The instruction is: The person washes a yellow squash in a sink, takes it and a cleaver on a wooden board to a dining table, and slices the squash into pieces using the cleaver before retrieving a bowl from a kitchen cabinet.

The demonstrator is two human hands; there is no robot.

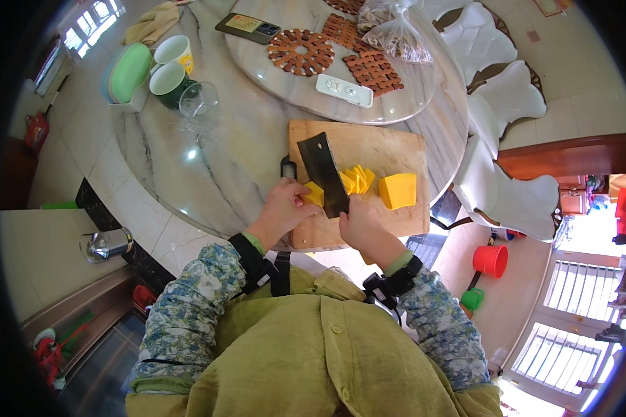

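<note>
A wooden cutting board [354,135] lies at the near edge of the round marble table. My right hand [368,227] grips a dark cleaver [323,172], its broad blade over the board. Left of the blade, my left hand [288,204] holds a yellow piece [314,194], which looks like pumpkin, near the board's left edge. Several thin yellow slices [358,180] lie overlapping just right of the blade. Farther right on the board rests a thick yellow block [398,191]. The cleaver's handle is hidden inside my right hand.
A black handle-like loop [288,168] shows at the board's left edge. Beyond the board, a raised round marble top [271,78] bears a white remote [344,90], woven trivets [301,52], a phone [248,28] and plastic bags [399,39]. Mugs [168,82] and a clear glass [199,100] stand back left.
</note>
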